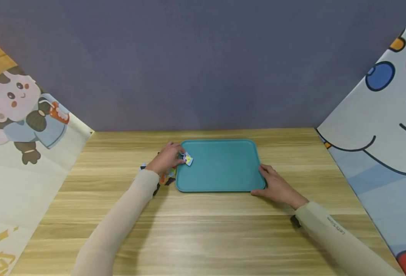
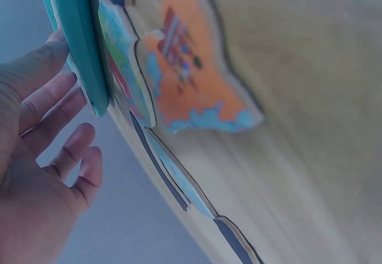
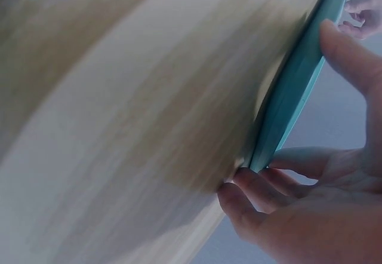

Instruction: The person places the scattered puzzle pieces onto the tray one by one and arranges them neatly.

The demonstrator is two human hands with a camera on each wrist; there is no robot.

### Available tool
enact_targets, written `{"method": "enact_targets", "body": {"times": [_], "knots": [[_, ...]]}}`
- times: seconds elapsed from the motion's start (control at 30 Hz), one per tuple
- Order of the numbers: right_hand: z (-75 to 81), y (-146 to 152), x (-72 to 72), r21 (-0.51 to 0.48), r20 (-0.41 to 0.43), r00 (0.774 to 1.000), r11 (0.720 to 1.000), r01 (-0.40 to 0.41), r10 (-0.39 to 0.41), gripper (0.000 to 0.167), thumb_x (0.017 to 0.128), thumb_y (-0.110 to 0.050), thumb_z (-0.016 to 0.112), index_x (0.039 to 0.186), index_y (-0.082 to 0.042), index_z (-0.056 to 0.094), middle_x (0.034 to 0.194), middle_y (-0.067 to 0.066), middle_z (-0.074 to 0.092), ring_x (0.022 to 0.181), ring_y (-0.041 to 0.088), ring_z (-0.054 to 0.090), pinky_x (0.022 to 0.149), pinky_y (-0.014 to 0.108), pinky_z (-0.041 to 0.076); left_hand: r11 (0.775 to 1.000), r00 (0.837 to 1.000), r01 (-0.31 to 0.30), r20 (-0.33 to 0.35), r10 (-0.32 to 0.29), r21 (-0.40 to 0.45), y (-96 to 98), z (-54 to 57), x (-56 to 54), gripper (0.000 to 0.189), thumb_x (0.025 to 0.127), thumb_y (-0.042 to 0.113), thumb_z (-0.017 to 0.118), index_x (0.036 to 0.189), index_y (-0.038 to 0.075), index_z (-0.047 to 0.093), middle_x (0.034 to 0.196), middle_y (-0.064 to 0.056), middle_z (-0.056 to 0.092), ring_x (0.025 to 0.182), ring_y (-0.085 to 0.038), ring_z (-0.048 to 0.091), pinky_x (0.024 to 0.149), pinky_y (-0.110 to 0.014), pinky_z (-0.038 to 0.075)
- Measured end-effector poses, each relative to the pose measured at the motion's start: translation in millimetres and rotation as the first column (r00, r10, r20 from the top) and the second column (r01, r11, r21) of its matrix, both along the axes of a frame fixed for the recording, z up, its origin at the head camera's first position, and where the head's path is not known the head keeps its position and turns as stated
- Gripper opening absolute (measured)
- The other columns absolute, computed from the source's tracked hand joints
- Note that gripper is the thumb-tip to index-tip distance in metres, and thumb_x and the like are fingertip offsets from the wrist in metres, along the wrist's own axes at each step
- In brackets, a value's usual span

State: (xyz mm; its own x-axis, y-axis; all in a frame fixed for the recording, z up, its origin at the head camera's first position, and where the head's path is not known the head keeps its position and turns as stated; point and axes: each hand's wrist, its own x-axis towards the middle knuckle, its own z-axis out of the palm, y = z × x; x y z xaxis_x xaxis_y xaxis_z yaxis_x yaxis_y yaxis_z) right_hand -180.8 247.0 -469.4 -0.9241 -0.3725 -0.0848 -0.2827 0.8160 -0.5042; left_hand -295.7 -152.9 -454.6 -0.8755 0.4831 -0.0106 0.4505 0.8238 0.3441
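A teal tray (image 1: 220, 165) lies on the wooden table. My left hand (image 1: 168, 158) reaches over its left rim and pinches a small blue, yellow and white puzzle piece (image 1: 188, 159) just inside the tray. In the left wrist view that hand's other fingers are loosely bent near the rim, and the pinched piece is mostly hidden. My right hand (image 1: 273, 184) grips the tray's near right corner, with thumb and fingers around the edge. Left of the tray lie several puzzle pieces (image 1: 170, 181), partly covered by my left hand and wrist; one is orange with a blue edge (image 2: 197, 67).
The wooden table (image 1: 203, 226) stretches out in front of the tray. A grey-blue wall (image 1: 203, 65) stands behind it. Cartoon-printed panels flank both sides, the left panel (image 1: 23, 184) and the right panel (image 1: 368, 130). A small black object (image 1: 295, 221) shows at my right cuff.
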Motion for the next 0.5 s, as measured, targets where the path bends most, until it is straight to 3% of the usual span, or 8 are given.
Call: {"method": "enact_targets", "body": {"times": [0.5], "knots": [[-0.5, 0.4, 0.2, -0.006, -0.008, 1.000, 1.000, 0.002, -0.002, 0.100, 0.079, -0.045, 0.073, 0.143, 0.013, 0.023, 0.148, 0.026, 0.019, 0.133, 0.043, 0.025, 0.102, 0.054, 0.030, 0.999, 0.999, 0.045, 0.016, -0.044, -0.023, 10.2, 2.1, -10.5, 0.031, 0.081, 0.027, 0.075, 0.108, 0.013, 0.068, 0.116, 0.000, 0.060, 0.098, -0.020, 0.041, 0.091, -0.043, 0.033]]}}
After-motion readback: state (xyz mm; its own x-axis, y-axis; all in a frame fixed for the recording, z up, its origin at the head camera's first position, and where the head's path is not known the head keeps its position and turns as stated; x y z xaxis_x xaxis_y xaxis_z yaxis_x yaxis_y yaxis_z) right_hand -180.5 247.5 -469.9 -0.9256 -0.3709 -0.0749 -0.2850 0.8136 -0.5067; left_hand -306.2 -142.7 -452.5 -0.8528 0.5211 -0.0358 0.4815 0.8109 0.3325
